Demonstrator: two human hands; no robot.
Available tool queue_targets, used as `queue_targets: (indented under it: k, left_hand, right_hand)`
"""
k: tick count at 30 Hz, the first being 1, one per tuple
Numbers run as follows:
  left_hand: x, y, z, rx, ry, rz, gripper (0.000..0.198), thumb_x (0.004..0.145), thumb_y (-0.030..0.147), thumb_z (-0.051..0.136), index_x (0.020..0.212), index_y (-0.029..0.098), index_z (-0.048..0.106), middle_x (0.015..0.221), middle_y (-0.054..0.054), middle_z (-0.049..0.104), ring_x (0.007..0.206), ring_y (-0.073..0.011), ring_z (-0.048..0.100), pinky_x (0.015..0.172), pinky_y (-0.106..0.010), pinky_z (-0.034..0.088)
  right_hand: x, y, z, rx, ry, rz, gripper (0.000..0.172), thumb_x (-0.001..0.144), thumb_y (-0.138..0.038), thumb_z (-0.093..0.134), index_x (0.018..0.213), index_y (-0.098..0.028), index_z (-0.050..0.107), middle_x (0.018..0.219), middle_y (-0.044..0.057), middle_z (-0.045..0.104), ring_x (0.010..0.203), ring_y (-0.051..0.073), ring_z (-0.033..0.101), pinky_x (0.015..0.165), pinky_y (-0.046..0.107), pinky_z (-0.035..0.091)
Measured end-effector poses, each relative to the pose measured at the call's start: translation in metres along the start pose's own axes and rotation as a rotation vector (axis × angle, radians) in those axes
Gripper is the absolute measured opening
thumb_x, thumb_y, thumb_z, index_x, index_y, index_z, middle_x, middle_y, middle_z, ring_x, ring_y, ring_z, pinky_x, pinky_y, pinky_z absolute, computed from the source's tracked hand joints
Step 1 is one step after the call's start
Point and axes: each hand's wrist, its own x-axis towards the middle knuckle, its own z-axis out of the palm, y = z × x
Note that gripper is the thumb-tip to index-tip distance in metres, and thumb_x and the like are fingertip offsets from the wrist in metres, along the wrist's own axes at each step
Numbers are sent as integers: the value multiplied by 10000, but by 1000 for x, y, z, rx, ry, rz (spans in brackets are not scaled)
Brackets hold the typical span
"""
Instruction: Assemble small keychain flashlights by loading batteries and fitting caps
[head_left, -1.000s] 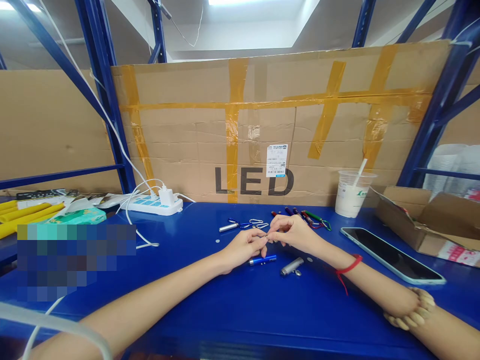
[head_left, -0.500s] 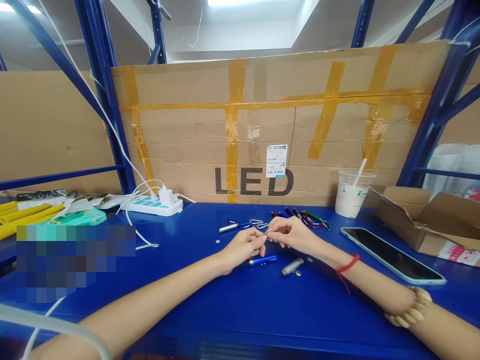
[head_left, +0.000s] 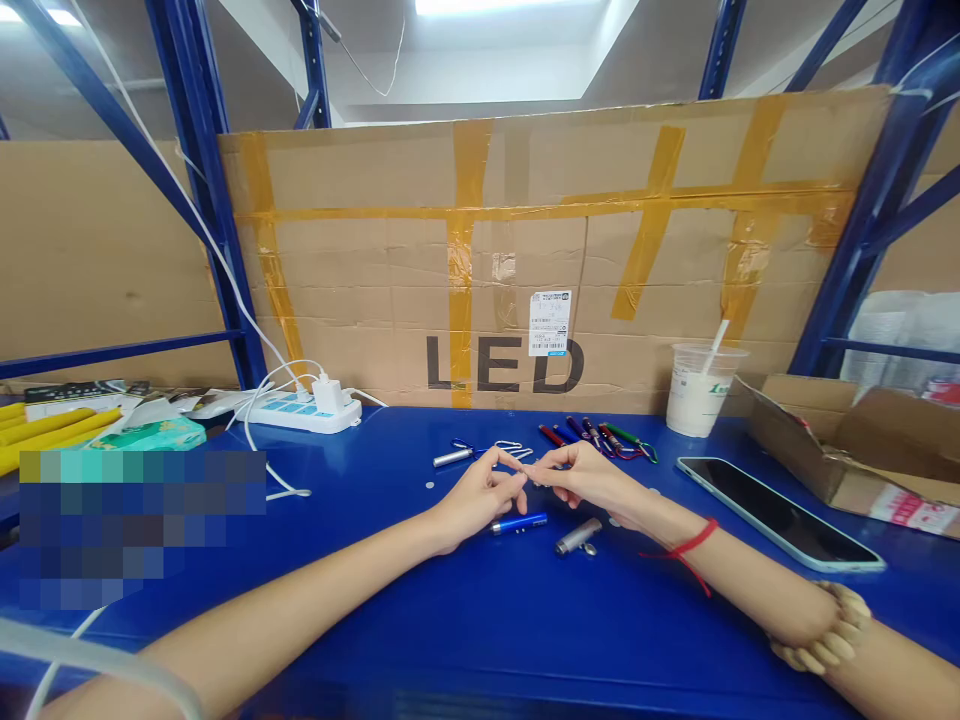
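Note:
My left hand [head_left: 480, 497] and my right hand [head_left: 583, 474] meet at the fingertips above the blue table. The right thumb and forefinger are pinched together; whatever lies in them is too small to name. The left fingers are curled, with the forefinger reaching to the right fingertips, and any object there is hidden. Just below my hands lies a small blue metal tube [head_left: 519, 524], like a mini flashlight. Right of it is a silver tube [head_left: 578, 537] with a small round metal piece [head_left: 589, 550] beside it. Behind my left hand sits another silver tube [head_left: 453, 458] near metal clips [head_left: 513, 449].
Several coloured tubes with carabiners [head_left: 600, 437] lie behind my right hand. A phone [head_left: 780, 512], a drink cup [head_left: 701, 392] and an open cardboard box [head_left: 862, 450] stand right. At left are a power strip [head_left: 300, 412] and white cables. Cardboard [head_left: 360, 290] walls the back.
The left forefinger has straightened and lifted toward the right fingertips. Both hands stay together over the same spot. The whole view has shifted slightly.

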Motion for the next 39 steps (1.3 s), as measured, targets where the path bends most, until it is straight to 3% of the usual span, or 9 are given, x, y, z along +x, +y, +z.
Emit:
queue_targets:
  k: [8, 15, 19, 21, 27, 39]
  left_hand:
    - [5, -3, -4, -42, -25, 20, 275, 807, 430, 504, 852, 188, 381, 587, 35, 556, 415, -34, 293, 455, -191, 222]
    - [8, -4, -6, -119, -7, -14, 255, 804, 381, 526, 830, 192, 357, 574, 35, 558, 400, -31, 322, 443, -183, 217]
    - [8, -1, -5, -130, -4, -20, 238, 809, 357, 526, 827, 191, 357, 571, 33, 561, 394, -28, 325, 439, -178, 221]
    - [7, -1, -5, -127, -13, -16, 229, 814, 353, 520, 828, 189, 361, 573, 30, 564, 394, -28, 326, 437, -176, 222]
    - [6, -2, -6, -159, -62, -1, 264, 800, 380, 541, 804, 196, 352, 577, 32, 571, 385, -28, 325, 425, -171, 210]
    - [3, 1, -6, -81, -111, 11, 354, 728, 455, 599, 777, 194, 364, 570, 30, 583, 402, -31, 310, 438, -181, 220]
  right_hand:
    - [-2, -1, 2, 24, -9, -22, 498, 623, -546, 665, 829, -94, 700, 450, -36, 437, 426, 44, 337, 387, 180, 278]
    - [4, 4, -2, -90, -25, -158, 409, 691, -513, 621, 779, -121, 696, 443, -34, 467, 405, 58, 392, 419, 204, 334]
    - [8, 6, -6, -264, 126, -271, 360, 671, -483, 649, 695, -127, 698, 566, 19, 579, 439, 73, 448, 431, 220, 355]
    - [9, 7, -7, -291, 198, -329, 337, 635, -453, 688, 747, -135, 703, 665, 35, 613, 455, 74, 466, 433, 221, 370]
    - [11, 10, -8, -173, 42, -517, 291, 694, -421, 656, 851, -182, 711, 893, 47, 568, 482, 43, 489, 456, 213, 438]
    - [15, 14, -11, -129, 51, -520, 209, 580, -357, 757, 681, -181, 709, 788, 9, 515, 528, 60, 484, 439, 204, 448]
